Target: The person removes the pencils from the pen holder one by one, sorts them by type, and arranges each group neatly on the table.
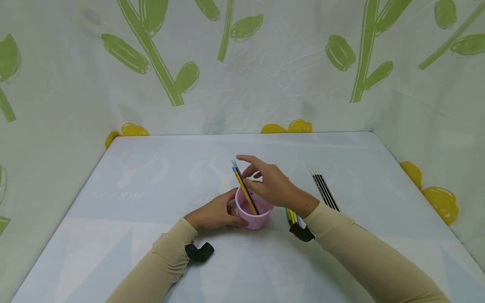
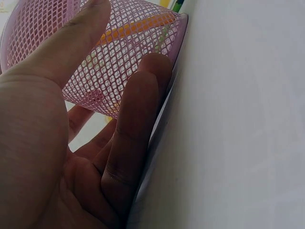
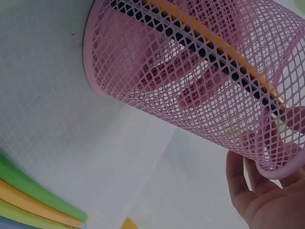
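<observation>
A pink mesh pencil cup (image 1: 253, 222) stands upright on the table. My left hand (image 1: 215, 212) grips its left side, the thumb (image 2: 71, 47) lying along the mesh and fingers curved about it. Two pencils lean inside the cup: a yellow-and-black striped pencil (image 1: 242, 181) and a dark pencil (image 3: 190, 45) beside it. Over the cup's right rim is my right hand (image 1: 273, 183), its index finger stretched out and the other fingers loosely bent close to the pencils' upper ends. No pinch on them is visible.
Right of the cup lie several coloured sticks (image 1: 291, 215), green, yellow and blue, partly hidden by the right wrist. Farther right, several black-and-white striped pencils (image 1: 325, 189) lie side by side on the table (image 1: 159, 189). A leaf-patterned curtain (image 1: 265, 84) borders the table.
</observation>
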Available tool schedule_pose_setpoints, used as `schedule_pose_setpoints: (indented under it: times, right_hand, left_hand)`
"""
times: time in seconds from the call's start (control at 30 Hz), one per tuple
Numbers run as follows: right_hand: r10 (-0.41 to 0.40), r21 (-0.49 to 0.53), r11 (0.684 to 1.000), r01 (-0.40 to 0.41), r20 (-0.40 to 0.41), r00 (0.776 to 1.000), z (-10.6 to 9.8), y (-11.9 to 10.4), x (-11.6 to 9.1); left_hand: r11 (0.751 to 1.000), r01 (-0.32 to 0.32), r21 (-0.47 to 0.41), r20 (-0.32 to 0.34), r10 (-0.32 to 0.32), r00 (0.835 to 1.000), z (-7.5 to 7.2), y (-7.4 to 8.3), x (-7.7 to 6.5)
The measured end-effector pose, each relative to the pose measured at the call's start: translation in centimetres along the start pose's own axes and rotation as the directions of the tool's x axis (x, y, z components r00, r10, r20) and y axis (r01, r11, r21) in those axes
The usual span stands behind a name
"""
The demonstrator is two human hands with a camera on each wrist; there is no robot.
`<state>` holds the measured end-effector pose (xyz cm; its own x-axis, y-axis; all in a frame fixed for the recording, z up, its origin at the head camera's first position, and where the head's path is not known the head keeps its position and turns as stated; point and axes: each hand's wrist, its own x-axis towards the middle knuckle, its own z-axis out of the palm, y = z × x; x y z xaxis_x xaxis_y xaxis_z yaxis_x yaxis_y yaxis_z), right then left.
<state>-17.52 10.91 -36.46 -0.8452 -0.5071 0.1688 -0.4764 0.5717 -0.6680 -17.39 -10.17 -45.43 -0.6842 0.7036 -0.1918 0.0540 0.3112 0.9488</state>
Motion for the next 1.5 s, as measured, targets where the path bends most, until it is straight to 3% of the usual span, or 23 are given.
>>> schedule_pose_setpoints:
  times: [0.17,0.43,0.73,1.23,1.5]
  right_hand:
    - [0.01,-0.001,1.0,-0.01,-0.003,1.0,0.1,0.0,0.0]
    - [-0.04,0.003,0.999,0.04,-0.043,0.998,0.1,0.1,-0.3]
    - [-0.102,0.006,0.995,0.104,-0.143,0.985,-0.8,-0.4,-0.8]
    - [-0.163,0.051,0.98,0.192,-0.342,0.926,-4.3,-1.5,-2.5]
    - [-0.175,0.064,0.973,0.222,-0.424,0.888,-7.6,-1.5,-3.8]
  left_hand:
    - [1.0,0.002,0.013,-0.009,-0.002,1.0,0.0,0.1,-0.1]
    - [1.0,-0.005,0.002,-0.008,0.005,1.0,0.1,0.0,0.0]
    - [1.0,0.018,-0.006,-0.025,-0.018,1.0,0.2,-0.2,0.1]
    - [0.999,0.006,0.032,-0.039,-0.004,0.999,0.3,0.0,0.2]
    - [0.998,-0.011,0.058,-0.039,0.014,0.999,0.2,-0.1,0.2]
